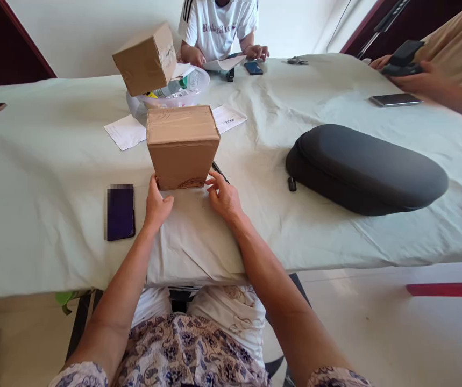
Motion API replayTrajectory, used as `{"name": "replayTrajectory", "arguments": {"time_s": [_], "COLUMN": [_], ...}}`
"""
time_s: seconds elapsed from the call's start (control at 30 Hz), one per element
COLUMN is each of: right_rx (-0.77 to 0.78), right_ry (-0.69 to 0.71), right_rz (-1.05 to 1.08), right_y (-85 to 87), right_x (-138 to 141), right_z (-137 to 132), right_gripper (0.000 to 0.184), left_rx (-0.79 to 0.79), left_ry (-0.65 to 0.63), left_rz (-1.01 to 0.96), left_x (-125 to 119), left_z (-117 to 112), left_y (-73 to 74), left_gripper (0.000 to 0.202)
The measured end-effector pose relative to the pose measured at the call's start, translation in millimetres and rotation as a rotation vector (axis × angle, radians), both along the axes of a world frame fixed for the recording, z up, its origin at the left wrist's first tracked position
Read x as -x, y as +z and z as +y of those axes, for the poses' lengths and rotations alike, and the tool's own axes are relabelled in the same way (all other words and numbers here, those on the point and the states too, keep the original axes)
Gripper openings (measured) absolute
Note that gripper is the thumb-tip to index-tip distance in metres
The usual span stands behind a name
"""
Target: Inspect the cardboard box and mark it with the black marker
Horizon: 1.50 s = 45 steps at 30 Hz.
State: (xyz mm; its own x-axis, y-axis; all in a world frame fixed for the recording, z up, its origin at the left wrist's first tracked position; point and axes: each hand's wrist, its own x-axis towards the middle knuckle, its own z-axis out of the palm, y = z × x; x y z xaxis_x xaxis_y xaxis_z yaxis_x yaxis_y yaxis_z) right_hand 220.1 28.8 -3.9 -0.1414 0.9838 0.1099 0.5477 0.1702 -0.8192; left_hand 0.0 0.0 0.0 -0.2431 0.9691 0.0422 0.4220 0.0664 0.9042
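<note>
A brown cardboard box [184, 156] stands on the cloth in front of me, with clear tape over its top and dark curved scribbles low on its front. My left hand [158, 207] is at its lower left edge, fingers along the side and thumb apart. At the lower right corner is my right hand [223, 198], its fingers spread and slightly bent, the tips at or touching the box. Behind that corner lies a dark pen-like stick [220, 172], partly hidden. A dark phone [120, 213] lies left of my left hand.
Behind the box, a clear plastic basin [192, 95] holds bottles and a second cardboard box [146, 62]. Papers [126, 132] lie nearby. A black case [365, 166] and a small black object [292, 184] lie right. Two people sit across and at right, near phones [254, 69].
</note>
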Motion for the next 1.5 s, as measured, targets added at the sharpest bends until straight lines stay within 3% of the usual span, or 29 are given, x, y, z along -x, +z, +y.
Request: {"name": "replayTrajectory", "arguments": {"time_s": [0.2, 0.37, 0.6, 0.7, 0.9, 1.03, 1.27, 1.5], "right_rx": [0.004, -0.089, -0.099, -0.109, -0.087, -0.081, -0.095, -0.102], "right_ry": [0.032, -0.045, -0.031, -0.003, -0.037, -0.011, -0.001, 0.042], "right_rz": [0.032, 0.109, 0.270, 0.297, 0.327, 0.339, 0.337, 0.409], "right_y": [6.0, 8.8, 15.0, 15.9, 19.3, 21.1, 7.9, -5.1], "right_x": [3.6, 7.1, 9.2, 10.6, 15.9, 17.1, 11.0, 5.1], "right_z": [-4.0, -6.0, -10.3, -11.5, -13.3, -14.0, -13.1, -12.1], "right_gripper": [0.059, 0.043, 0.041, 0.036, 0.060, 0.064, 0.063, 0.056], "left_rx": [0.023, -0.033, -0.111, -0.103, -0.152, -0.163, -0.291, -0.492], "left_ry": [0.060, 0.076, 0.094, 0.112, 0.075, 0.105, 0.135, 0.143], "left_rz": [0.053, 0.083, 0.223, 0.184, 0.026, -0.014, -0.027, 0.190], "left_x": [-2.1, -5.0, -7.3, -7.4, -7.0, -6.5, -3.5, 8.9], "left_z": [-3.5, -7.7, -15.8, -17.3, -18.1, -19.9, -20.6, -18.4], "left_y": [-1.0, 4.9, 11.4, 14.3, 18.8, 18.0, 11.3, 19.0], "left_gripper": [0.080, 0.074, 0.088, 0.096, 0.091, 0.083, 0.070, 0.057]}}
